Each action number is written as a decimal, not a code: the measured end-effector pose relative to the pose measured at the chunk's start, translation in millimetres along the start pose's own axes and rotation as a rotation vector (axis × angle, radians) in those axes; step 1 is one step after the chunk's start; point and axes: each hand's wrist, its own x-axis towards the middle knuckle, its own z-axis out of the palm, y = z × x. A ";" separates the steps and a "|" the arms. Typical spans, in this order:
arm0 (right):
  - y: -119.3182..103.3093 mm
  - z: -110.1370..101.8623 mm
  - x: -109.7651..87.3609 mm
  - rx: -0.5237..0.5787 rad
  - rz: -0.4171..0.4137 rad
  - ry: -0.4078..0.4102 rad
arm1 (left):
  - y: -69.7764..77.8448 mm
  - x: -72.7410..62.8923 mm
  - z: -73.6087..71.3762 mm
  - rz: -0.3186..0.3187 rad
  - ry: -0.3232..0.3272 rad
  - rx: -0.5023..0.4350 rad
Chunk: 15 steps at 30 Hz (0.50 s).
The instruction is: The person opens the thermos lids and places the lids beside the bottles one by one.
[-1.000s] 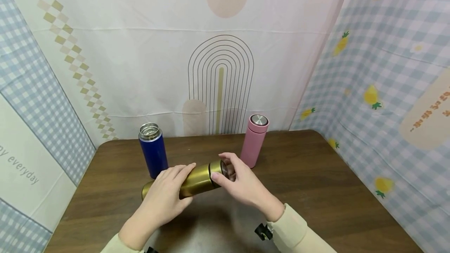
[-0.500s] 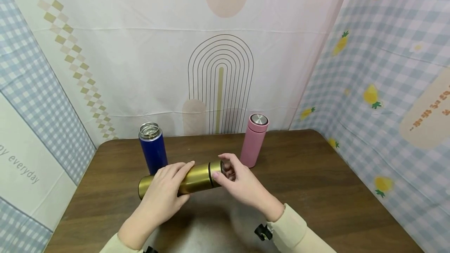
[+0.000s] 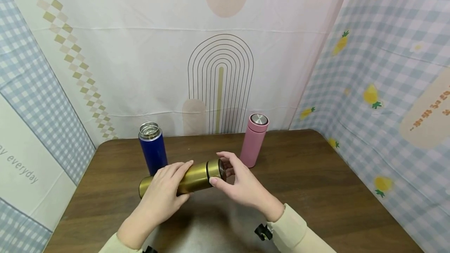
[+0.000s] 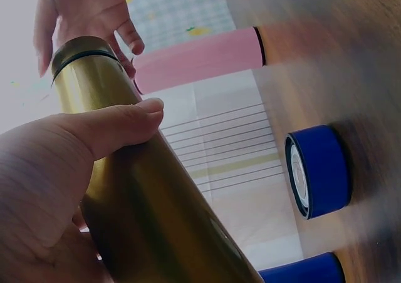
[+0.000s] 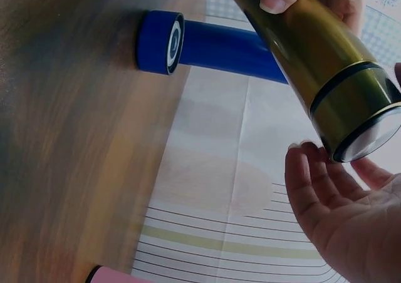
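Note:
A gold vacuum flask (image 3: 193, 178) with its cap (image 3: 216, 169) on lies tilted nearly flat above the table, cap end to the right. My left hand (image 3: 159, 192) grips it round the body, the thumb (image 4: 128, 125) across its side in the left wrist view. At the cap end is my right hand (image 3: 242, 184), fingers spread and loosely bent about the cap. In the right wrist view those fingers (image 5: 301, 176) sit just under the cap; whether they touch it I cannot tell.
Behind the left hand a blue flask (image 3: 153, 153) stands upright, its metal mouth uncovered. Its blue cap (image 5: 156, 42) rests on the tabletop, seen in the wrist views. A capped pink flask (image 3: 254, 143) stands at back right on the brown wooden table (image 3: 316, 190). Patterned cloth hangs behind.
The right hand's fingers have loosened around the gold flask's cap, showing more of its end. The gold flask has shifted slightly left and up. Blue and pink flasks stay put.

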 end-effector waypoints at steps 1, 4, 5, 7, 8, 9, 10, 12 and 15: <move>-0.7 -0.4 -0.1 -0.005 0.018 0.006 | 0.1 0.0 0.2 0.000 0.001 0.000; -1.8 -0.9 -0.3 -0.023 0.076 0.033 | 0.5 0.2 0.6 0.006 0.004 -0.003; -2.4 -1.1 -0.4 -0.032 0.095 0.042 | 0.7 0.3 0.6 0.008 0.006 -0.003; -2.7 -1.0 -0.8 -0.050 0.124 0.056 | 1.0 0.6 0.6 0.014 0.010 -0.004; -2.6 -0.9 -1.0 -0.055 0.133 0.060 | 1.2 0.9 0.4 0.016 0.012 -0.004; -2.5 -0.8 -1.1 -0.059 0.139 0.062 | 1.2 0.9 0.3 0.018 0.014 -0.003; -2.3 -0.8 -1.3 -0.059 0.143 0.062 | 1.3 0.9 0.3 0.018 0.014 -0.001; -1.2 -0.6 -1.2 -0.044 0.144 0.056 | 1.1 0.7 0.2 0.021 0.018 0.000; -0.4 -0.3 -1.1 -0.009 0.142 0.042 | 0.5 -0.1 0.5 0.023 0.023 0.001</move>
